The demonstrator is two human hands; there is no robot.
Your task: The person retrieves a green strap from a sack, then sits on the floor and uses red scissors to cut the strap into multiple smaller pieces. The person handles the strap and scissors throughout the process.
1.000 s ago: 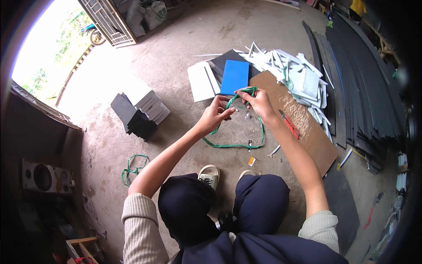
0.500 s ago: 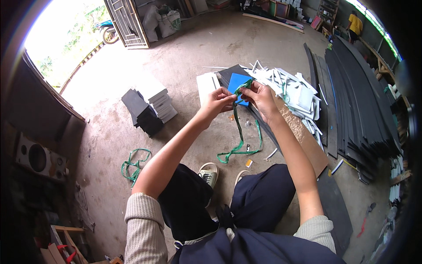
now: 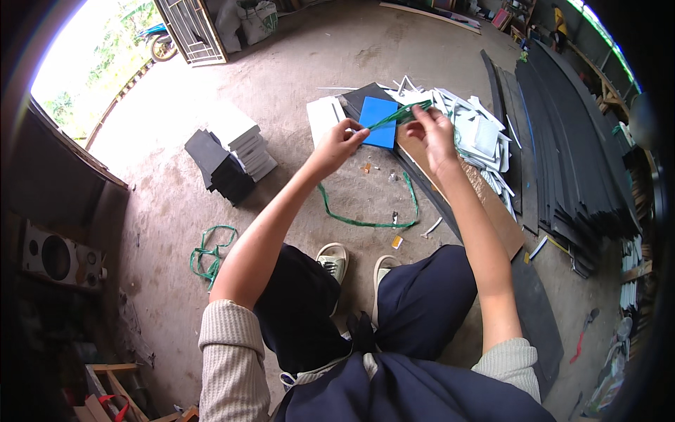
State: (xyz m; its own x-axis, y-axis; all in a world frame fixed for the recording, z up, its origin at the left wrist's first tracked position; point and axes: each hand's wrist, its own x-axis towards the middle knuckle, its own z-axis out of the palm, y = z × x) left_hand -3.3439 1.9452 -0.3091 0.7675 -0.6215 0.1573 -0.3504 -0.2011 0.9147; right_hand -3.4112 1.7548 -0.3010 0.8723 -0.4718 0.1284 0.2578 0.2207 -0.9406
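Observation:
A length of green plastic twine (image 3: pixel 394 117) is stretched between my hands above a blue square sheet (image 3: pixel 378 123). My left hand (image 3: pixel 337 146) pinches one end of the stretch between thumb and fingers. At the other end, my right hand (image 3: pixel 434 139) has the twine at its fingertips, its lower fingers loosely curled. More twine trails in a wide curve over the floor in front of my shoes, below the left hand. Beside my left forearm lies a separate tangle of green twine (image 3: pixel 206 254).
Stacks of black pieces (image 3: pixel 219 165) and white blocks (image 3: pixel 242 141) stand at the left. White offcuts (image 3: pixel 478 130) are heaped at the right beside a brown board (image 3: pixel 496 224) and long black sheets (image 3: pixel 562 141). A speaker box (image 3: pixel 60 257) sits far left. Another person (image 3: pixel 560 28) is at the far right.
My hands have moved apart, the right one rightward and up, drawing the bunched twine into a straighter stretch. The trailing twine now spreads in a wider curve. My view has shifted slightly.

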